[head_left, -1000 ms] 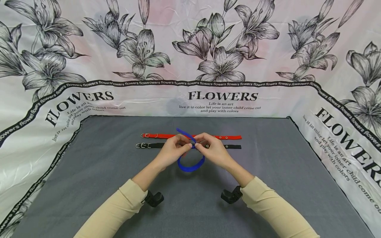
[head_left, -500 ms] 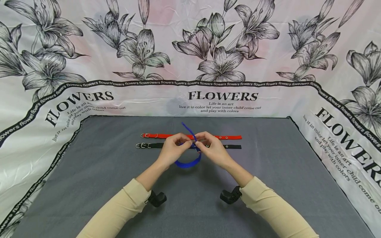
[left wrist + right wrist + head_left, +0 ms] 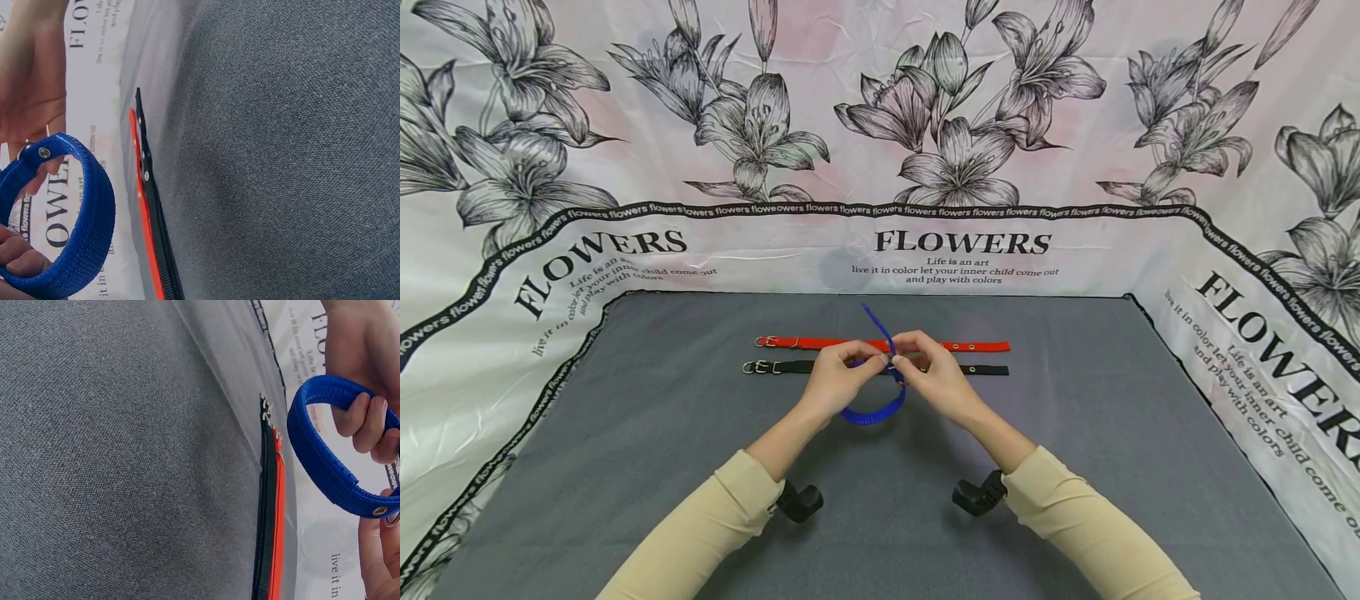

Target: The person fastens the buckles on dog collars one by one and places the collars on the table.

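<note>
A blue pet collar (image 3: 872, 417) is bent into a loop between my two hands, off the table, its free end sticking up past my fingers. My left hand (image 3: 835, 382) grips the band on the left side, its fingers curled round the strap in the right wrist view. At the metal fittings, my right hand (image 3: 942, 382) pinches the strap between thumb and fingers. A metal eyelet (image 3: 44, 152) shows on the blue band close to the buckle in the left wrist view. The buckle itself is partly hidden by fingertips.
Behind the hands a red collar (image 3: 801, 342) and a black collar (image 3: 988, 370) lie straight and parallel on the grey tablecloth (image 3: 1075, 400), their metal buckles at the left ends. A white floral cloth (image 3: 775, 250) stands as a backdrop around the table.
The blue loop has shifted slightly up and left and turned a little. Its free end now points higher. My left hand has moved slightly to the right; my right hand stays nearly in place.
</note>
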A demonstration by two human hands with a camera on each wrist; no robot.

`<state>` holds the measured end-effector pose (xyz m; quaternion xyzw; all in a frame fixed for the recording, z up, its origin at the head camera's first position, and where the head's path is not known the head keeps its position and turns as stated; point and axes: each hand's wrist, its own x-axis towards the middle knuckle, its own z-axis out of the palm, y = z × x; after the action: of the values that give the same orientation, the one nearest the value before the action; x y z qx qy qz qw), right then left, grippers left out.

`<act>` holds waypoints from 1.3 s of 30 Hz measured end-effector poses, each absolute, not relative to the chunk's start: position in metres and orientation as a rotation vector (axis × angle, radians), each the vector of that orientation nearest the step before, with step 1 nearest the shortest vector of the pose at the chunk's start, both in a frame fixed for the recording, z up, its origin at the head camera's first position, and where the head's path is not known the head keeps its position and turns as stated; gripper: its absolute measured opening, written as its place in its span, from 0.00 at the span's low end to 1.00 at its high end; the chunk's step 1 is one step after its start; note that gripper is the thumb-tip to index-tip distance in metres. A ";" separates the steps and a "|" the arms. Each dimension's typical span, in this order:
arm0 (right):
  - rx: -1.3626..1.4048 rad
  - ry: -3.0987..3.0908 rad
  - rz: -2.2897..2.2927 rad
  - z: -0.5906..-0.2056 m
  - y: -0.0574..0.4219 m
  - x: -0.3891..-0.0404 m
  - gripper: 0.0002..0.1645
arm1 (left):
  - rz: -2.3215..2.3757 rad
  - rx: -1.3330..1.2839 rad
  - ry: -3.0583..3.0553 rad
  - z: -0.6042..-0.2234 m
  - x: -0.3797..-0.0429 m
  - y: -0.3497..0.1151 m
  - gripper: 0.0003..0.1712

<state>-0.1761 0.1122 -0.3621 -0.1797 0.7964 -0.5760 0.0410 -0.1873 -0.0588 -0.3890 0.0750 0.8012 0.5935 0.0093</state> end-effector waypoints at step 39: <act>-0.529 2.474 -1.782 -0.357 0.119 -0.174 0.15 | 1.848 0.281 2.395 -0.389 -0.184 -0.069 0.14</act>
<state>-0.1744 0.1188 -0.3574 -0.1709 0.7993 -0.5756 0.0235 -0.1842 -0.0685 -0.3888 0.0924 0.7872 0.6075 0.0516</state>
